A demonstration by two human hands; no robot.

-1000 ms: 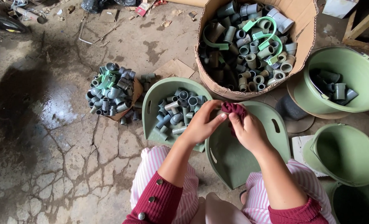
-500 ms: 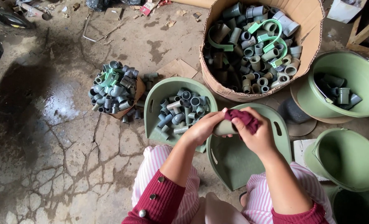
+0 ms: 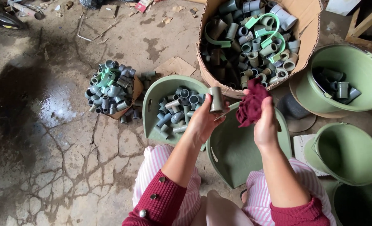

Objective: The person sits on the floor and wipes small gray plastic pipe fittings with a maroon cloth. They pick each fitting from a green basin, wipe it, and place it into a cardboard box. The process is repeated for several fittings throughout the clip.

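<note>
The hands have drawn apart — the left hand now grips the grey pipe fitting upright above the green trays, the right hand clutching the maroon rag clear of it — so the wiping looks finished.

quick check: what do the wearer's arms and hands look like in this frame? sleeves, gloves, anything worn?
Both hands are bare, no gloves: left hand, right hand. No rings, watch or bracelets visible. Forearms are uncovered; dark red ribbed knit sleeves are pushed up near the elbows. The left sleeve carries a row of small round silvery buttons. The right sleeve shows no buttons from this angle.
</note>
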